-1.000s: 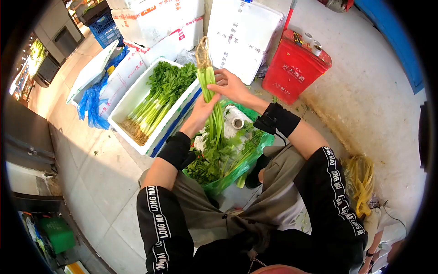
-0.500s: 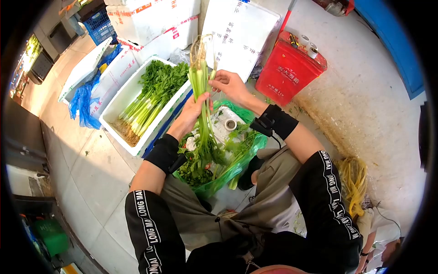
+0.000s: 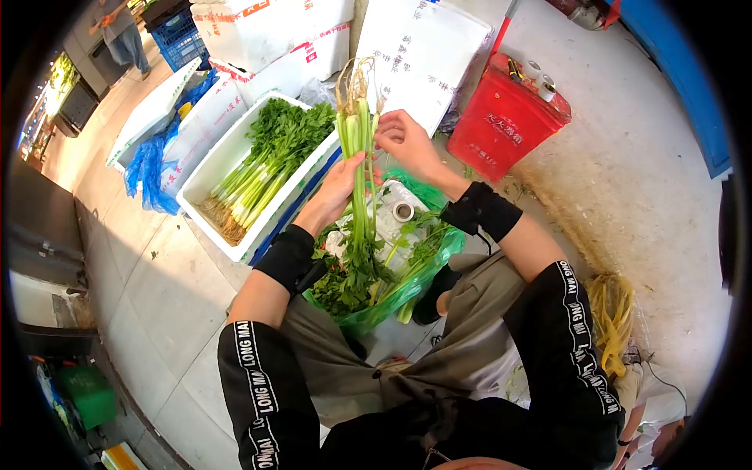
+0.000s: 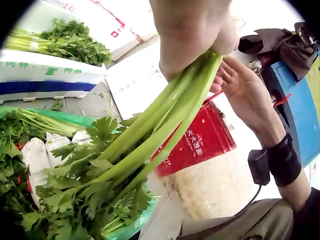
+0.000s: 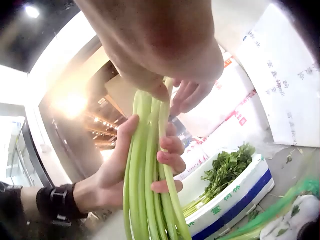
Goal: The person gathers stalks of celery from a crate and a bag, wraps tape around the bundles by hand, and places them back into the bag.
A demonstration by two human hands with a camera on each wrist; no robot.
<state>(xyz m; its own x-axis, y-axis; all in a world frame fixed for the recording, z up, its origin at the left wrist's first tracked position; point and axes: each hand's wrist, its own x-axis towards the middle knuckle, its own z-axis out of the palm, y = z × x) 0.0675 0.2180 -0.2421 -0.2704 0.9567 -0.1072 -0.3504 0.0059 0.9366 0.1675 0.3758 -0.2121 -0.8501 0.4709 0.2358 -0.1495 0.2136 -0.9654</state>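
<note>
A bunch of celery (image 3: 359,188) stands upright in the head view, roots on top and leaves hanging low. My left hand (image 3: 338,186) grips its stalks around the middle; in the right wrist view the fingers of the left hand (image 5: 107,185) wrap the stalks (image 5: 147,165). Higher up, my right hand (image 3: 409,147) pinches a thin outer stalk at the bunch's right side. In the left wrist view the right hand (image 4: 247,95) is partly behind the stalks (image 4: 170,115).
A white foam box (image 3: 188,184) of celery stands at the left. Below the hands lies a green plastic bag (image 3: 392,301) with loose greens and a white roll. A red bin (image 3: 501,125) stands at the right, foam boxes (image 3: 266,39) behind. Someone (image 3: 125,39) stands far back left.
The bunch has turned and its roots have spread. A thin stalk at its right side stands apart, with my right hand at it. A person has come into view at the upper left.
</note>
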